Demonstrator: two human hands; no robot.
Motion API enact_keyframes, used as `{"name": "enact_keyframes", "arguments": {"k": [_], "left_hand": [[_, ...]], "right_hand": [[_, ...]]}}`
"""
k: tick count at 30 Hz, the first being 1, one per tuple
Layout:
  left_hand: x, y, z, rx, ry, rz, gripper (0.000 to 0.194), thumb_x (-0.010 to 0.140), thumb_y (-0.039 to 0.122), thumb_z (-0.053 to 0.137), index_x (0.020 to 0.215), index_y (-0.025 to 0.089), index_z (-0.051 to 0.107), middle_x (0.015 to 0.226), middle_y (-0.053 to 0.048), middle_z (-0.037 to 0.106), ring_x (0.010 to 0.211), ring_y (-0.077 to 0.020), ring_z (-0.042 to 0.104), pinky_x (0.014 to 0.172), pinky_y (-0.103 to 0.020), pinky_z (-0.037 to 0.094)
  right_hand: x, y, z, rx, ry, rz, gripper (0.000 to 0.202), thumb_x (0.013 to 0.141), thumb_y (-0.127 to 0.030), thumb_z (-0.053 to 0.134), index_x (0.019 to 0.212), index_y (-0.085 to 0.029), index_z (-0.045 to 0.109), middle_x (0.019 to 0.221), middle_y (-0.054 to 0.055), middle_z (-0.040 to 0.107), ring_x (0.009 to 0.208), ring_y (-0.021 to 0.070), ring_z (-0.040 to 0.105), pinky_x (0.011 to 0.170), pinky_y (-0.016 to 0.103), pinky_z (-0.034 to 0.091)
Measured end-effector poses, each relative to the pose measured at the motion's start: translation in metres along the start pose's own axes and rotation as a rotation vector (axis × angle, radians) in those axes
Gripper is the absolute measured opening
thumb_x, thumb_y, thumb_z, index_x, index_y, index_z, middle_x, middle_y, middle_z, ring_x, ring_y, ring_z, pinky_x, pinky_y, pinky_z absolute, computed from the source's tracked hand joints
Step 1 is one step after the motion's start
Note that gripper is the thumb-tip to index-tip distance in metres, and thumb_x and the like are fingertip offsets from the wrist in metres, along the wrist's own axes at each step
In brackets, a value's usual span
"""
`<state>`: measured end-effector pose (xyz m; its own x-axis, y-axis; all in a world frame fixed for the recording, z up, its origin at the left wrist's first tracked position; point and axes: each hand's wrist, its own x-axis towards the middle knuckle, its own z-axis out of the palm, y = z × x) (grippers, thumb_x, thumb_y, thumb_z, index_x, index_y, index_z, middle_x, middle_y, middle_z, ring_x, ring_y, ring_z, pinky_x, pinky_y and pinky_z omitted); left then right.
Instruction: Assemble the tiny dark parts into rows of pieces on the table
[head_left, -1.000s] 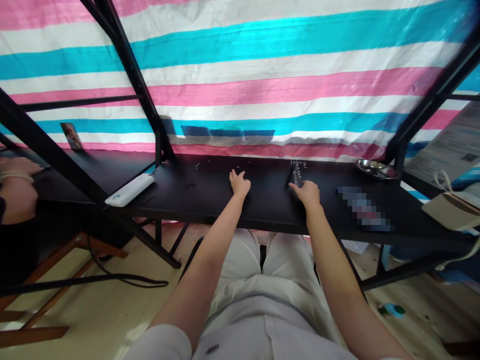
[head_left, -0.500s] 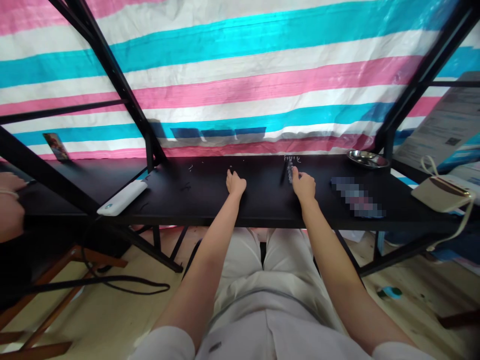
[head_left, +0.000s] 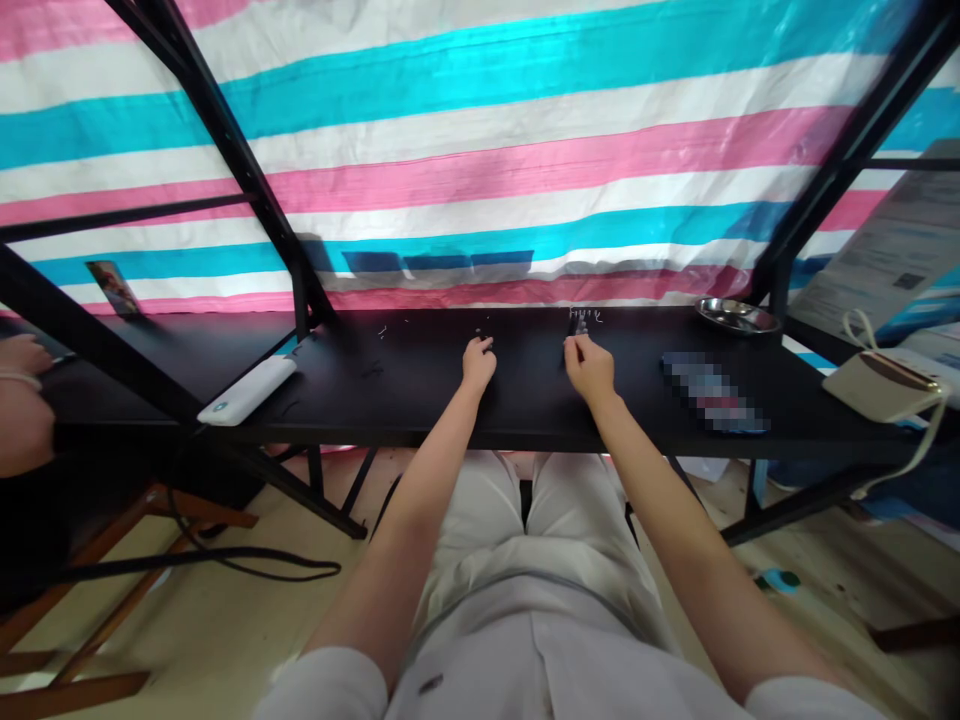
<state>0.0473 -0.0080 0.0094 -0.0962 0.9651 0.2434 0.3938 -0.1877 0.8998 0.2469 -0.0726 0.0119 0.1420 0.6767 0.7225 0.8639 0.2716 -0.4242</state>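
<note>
My left hand (head_left: 478, 364) rests over the black tabletop (head_left: 420, 400) with its fingers bent and drawn together. Small dark bits (head_left: 484, 338) show at its fingertips, too tiny to name. To the right, my right hand (head_left: 592, 370) is closed in a pinch, thumb against forefinger. Just beyond that pinch lies a narrow clear, bumpy strip (head_left: 583, 326) beside a thin dark stick, both partly covered by the hand. What the right fingers hold is hidden. Several thin whitish pieces (head_left: 589, 314) lie behind the strip.
A shiny metal dish (head_left: 737, 316) stands at the back right, with a blurred-out flat item (head_left: 712, 393) nearer. A beige bag (head_left: 881, 385) is at the right end. On the left lies a white oblong device (head_left: 249, 390); another person's hand (head_left: 22, 355) is farther left.
My right hand has shifted left and now covers the near part of the clear strip and dark stick. My left hand has moved slightly right.
</note>
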Motion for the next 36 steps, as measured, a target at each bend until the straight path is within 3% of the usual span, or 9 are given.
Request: {"name": "enact_keyframes", "arguments": {"k": [3, 6, 12, 18, 23, 28, 36], "left_hand": [[-0.002, 0.003, 0.004, -0.311, -0.213, 0.015, 0.036, 0.069, 0.004, 0.049, 0.095, 0.013, 0.073, 0.11, -0.009, 0.067, 0.112, -0.0203, 0.057, 0.106, -0.034, 0.034], [-0.007, 0.008, 0.004, -0.566, -0.424, -0.042, 0.029, 0.067, 0.008, 0.056, 0.089, 0.015, 0.074, 0.099, -0.008, 0.071, 0.104, -0.0193, 0.062, 0.103, -0.035, 0.038], [-0.014, 0.015, 0.001, -0.716, -0.568, -0.119, 0.024, 0.063, 0.009, 0.059, 0.082, 0.012, 0.074, 0.093, -0.01, 0.072, 0.094, -0.0172, 0.065, 0.099, -0.032, 0.041], [-0.016, 0.017, 0.001, -0.677, -0.582, -0.164, 0.019, 0.06, 0.008, 0.06, 0.074, 0.011, 0.072, 0.085, -0.009, 0.072, 0.084, -0.0152, 0.066, 0.095, -0.033, 0.044], [-0.015, 0.017, 0.001, -0.676, -0.511, -0.15, 0.005, 0.064, 0.015, 0.062, 0.062, 0.011, 0.064, 0.067, -0.005, 0.068, 0.073, -0.0143, 0.066, 0.087, -0.033, 0.047], [-0.015, 0.016, 0.0, -0.603, -0.465, -0.119, 0.023, 0.071, 0.033, 0.068, 0.077, 0.014, 0.057, 0.073, -0.003, 0.066, 0.061, -0.0103, 0.062, 0.074, -0.031, 0.051], [-0.015, 0.017, 0.002, -0.546, -0.384, -0.07, 0.029, 0.068, 0.035, 0.073, 0.074, 0.013, 0.056, 0.06, 0.003, 0.056, 0.047, -0.0057, 0.05, 0.056, -0.026, 0.051]], "right_hand": [[-0.003, -0.007, 0.006, 0.011, -0.138, -0.134, 0.037, 0.092, -0.043, 0.034, 0.091, -0.017, 0.062, 0.074, 0.005, 0.063, 0.064, 0.0147, 0.056, 0.061, 0.025, 0.035], [-0.004, -0.01, 0.012, -0.043, -0.239, -0.176, 0.038, 0.091, -0.046, 0.039, 0.104, -0.017, 0.059, 0.079, 0.005, 0.064, 0.063, 0.0153, 0.057, 0.057, 0.025, 0.033], [-0.006, -0.013, 0.019, -0.14, -0.326, -0.241, 0.037, 0.094, -0.042, 0.034, 0.109, -0.017, 0.057, 0.095, 0.009, 0.065, 0.069, 0.017, 0.059, 0.055, 0.026, 0.031], [-0.008, -0.015, 0.019, -0.177, -0.333, -0.267, 0.036, 0.095, -0.042, 0.031, 0.099, -0.018, 0.059, 0.087, 0.007, 0.065, 0.063, 0.0158, 0.057, 0.054, 0.025, 0.028], [-0.008, -0.014, 0.019, -0.125, -0.309, -0.303, 0.034, 0.094, -0.039, 0.032, 0.094, -0.018, 0.058, 0.084, 0.006, 0.064, 0.063, 0.0143, 0.055, 0.053, 0.025, 0.028], [-0.008, -0.013, 0.018, -0.081, -0.306, -0.337, 0.033, 0.094, -0.039, 0.031, 0.09, -0.018, 0.057, 0.082, 0.006, 0.062, 0.064, 0.0135, 0.054, 0.054, 0.024, 0.029], [-0.007, -0.015, 0.017, -0.075, -0.325, -0.335, 0.033, 0.094, -0.039, 0.032, 0.089, -0.018, 0.057, 0.08, 0.006, 0.061, 0.064, 0.0131, 0.053, 0.054, 0.023, 0.03]]}}
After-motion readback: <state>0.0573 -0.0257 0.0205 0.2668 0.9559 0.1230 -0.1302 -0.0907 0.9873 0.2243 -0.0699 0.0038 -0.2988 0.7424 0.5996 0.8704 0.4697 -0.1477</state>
